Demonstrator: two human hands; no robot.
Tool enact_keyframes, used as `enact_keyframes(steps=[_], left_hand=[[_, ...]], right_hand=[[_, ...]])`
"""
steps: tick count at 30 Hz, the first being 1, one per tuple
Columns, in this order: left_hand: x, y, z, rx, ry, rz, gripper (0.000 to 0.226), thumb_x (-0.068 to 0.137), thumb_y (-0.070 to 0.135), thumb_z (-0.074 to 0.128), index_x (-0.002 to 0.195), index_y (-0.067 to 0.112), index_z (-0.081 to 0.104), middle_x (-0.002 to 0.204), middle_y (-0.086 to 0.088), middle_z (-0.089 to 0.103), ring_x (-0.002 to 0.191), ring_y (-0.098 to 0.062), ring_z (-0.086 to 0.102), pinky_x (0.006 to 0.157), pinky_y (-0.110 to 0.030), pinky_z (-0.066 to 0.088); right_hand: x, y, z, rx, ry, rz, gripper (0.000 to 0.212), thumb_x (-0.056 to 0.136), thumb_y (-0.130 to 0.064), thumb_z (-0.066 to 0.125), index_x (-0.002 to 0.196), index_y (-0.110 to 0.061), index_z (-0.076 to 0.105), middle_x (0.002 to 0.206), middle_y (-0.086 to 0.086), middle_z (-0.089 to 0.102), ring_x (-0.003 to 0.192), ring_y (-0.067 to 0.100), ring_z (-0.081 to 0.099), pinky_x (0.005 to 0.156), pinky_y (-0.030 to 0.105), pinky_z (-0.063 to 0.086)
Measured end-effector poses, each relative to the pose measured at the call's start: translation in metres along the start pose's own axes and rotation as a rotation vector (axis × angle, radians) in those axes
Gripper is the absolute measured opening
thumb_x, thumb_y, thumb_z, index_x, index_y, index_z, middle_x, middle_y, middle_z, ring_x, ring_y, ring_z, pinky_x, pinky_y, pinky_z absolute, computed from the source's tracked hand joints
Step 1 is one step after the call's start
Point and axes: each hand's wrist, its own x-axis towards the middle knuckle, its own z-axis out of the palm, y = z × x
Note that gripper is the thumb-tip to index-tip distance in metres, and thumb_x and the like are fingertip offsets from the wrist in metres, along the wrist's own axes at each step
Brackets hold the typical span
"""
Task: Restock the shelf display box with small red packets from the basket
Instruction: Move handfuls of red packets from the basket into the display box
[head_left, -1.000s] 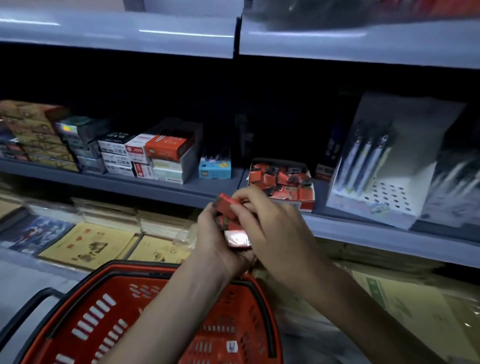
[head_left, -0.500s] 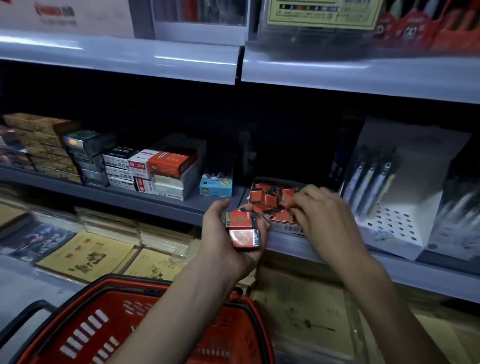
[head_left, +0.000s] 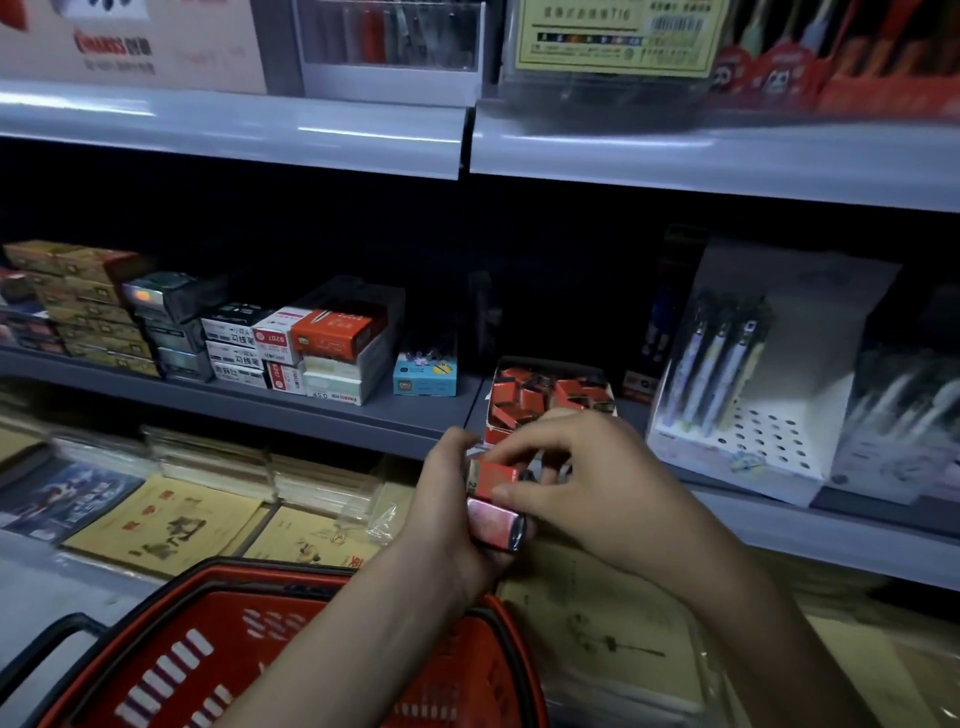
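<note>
The small red packets (head_left: 497, 503) are glossy red-orange cartons with dark ends, stacked in a short pile. The left hand (head_left: 451, 512) grips this pile from the left side, holding it just in front of the shelf edge and above the red basket (head_left: 171, 660). At least two packets show in the pile; the exact count is hidden by the fingers. The right hand (head_left: 582, 488) pinches the top packet, thumb against its near face and fingers curled over its far side. Beyond the hands, the display box (head_left: 550, 395) sits on the middle shelf (head_left: 291, 410), holding a loose jumble of the same red packets, too many and too blurred to count. To its left stands one small blue box (head_left: 425, 378), then stacked cartons (head_left: 291, 343) marked "S207". To the right, a white pen stand (head_left: 748, 410) holds three pens.
</note>
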Motion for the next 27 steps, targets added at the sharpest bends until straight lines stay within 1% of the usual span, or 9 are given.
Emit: enact_keyframes(steps=[4, 6, 8, 11, 15, 17, 20, 22, 27], left_hand=[[0.001, -0.001, -0.007, 0.023, 0.071, -0.072, 0.041, 0.094, 0.036, 0.054, 0.071, 0.004, 0.068, 0.071, -0.013, 0.064, 0.050, -0.021, 0.058, 0.041, -0.021, 0.048], [0.002, 0.001, -0.010, 0.009, 0.117, -0.083, 0.038, 0.093, 0.036, 0.057, 0.079, 0.002, 0.068, 0.075, -0.018, 0.063, 0.061, -0.026, 0.058, 0.043, -0.023, 0.049], [0.001, 0.005, -0.011, -0.013, 0.123, -0.091, 0.036, 0.093, 0.034, 0.061, 0.088, -0.002, 0.067, 0.081, -0.020, 0.062, 0.068, -0.030, 0.059, 0.044, -0.026, 0.052], [0.000, 0.012, -0.013, -0.016, 0.093, -0.135, 0.033, 0.087, 0.027, 0.066, 0.095, -0.005, 0.068, 0.092, -0.024, 0.063, 0.074, -0.032, 0.062, 0.044, -0.030, 0.055], [-0.001, 0.021, -0.011, -0.060, 0.021, -0.202, 0.026, 0.076, 0.011, 0.063, 0.100, -0.001, 0.064, 0.097, -0.030, 0.061, 0.098, -0.032, 0.058, 0.039, -0.027, 0.052], [-0.002, 0.020, -0.009, -0.065, 0.011, -0.217, 0.026, 0.075, 0.009, 0.062, 0.099, 0.001, 0.062, 0.096, -0.030, 0.062, 0.098, -0.034, 0.057, 0.035, -0.023, 0.048], [0.001, 0.014, -0.004, 0.004, 0.028, -0.175, 0.027, 0.083, 0.012, 0.065, 0.107, -0.001, 0.061, 0.095, -0.030, 0.064, 0.081, -0.034, 0.061, 0.033, -0.022, 0.044], [0.003, 0.010, -0.001, 0.097, 0.030, -0.114, 0.032, 0.091, 0.017, 0.068, 0.116, -0.002, 0.064, 0.096, -0.030, 0.067, 0.074, -0.031, 0.063, 0.034, -0.021, 0.045], [0.012, 0.005, 0.005, 0.280, -0.012, -0.044, 0.037, 0.087, 0.033, 0.078, 0.105, 0.000, 0.075, 0.085, -0.018, 0.073, 0.060, -0.024, 0.067, 0.054, -0.027, 0.045]], right_hand=[[0.001, 0.012, -0.008, 0.236, 0.210, 0.049, 0.016, 0.080, -0.014, 0.086, 0.085, -0.027, 0.078, 0.068, -0.014, 0.070, 0.056, 0.000, 0.059, 0.056, 0.011, 0.046], [0.009, 0.031, -0.016, 0.051, 0.464, 0.062, 0.015, 0.081, -0.015, 0.084, 0.089, -0.027, 0.078, 0.069, -0.010, 0.070, 0.060, 0.005, 0.062, 0.057, 0.015, 0.051], [0.015, 0.051, -0.018, -0.225, 0.574, 0.052, 0.018, 0.085, -0.012, 0.077, 0.098, -0.024, 0.077, 0.078, -0.009, 0.070, 0.067, 0.008, 0.064, 0.065, 0.027, 0.056], [0.017, 0.070, -0.010, -0.497, 0.463, 0.015, 0.021, 0.091, -0.009, 0.069, 0.109, -0.018, 0.075, 0.099, -0.001, 0.075, 0.086, 0.018, 0.068, 0.076, 0.034, 0.056], [0.014, 0.072, -0.014, -0.578, 0.378, 0.000, 0.028, 0.092, -0.010, 0.060, 0.110, -0.021, 0.079, 0.105, -0.005, 0.077, 0.102, 0.017, 0.063, 0.082, 0.031, 0.050], [0.012, 0.071, -0.011, -0.577, 0.350, 0.002, 0.032, 0.092, -0.007, 0.057, 0.113, -0.021, 0.078, 0.113, -0.007, 0.073, 0.108, 0.015, 0.058, 0.085, 0.026, 0.044], [0.007, 0.064, -0.004, -0.337, 0.460, 0.043, 0.032, 0.096, -0.006, 0.055, 0.113, -0.024, 0.076, 0.112, -0.012, 0.066, 0.103, 0.005, 0.057, 0.086, 0.019, 0.047], [0.001, 0.054, -0.003, -0.056, 0.500, 0.116, 0.026, 0.098, -0.013, 0.059, 0.105, -0.029, 0.077, 0.098, -0.013, 0.069, 0.089, 0.002, 0.062, 0.072, 0.017, 0.050], [-0.014, 0.025, -0.006, 0.459, 0.158, 0.257, 0.008, 0.093, -0.029, 0.072, 0.098, -0.025, 0.076, 0.071, -0.005, 0.076, 0.060, 0.000, 0.066, 0.058, 0.016, 0.047]])
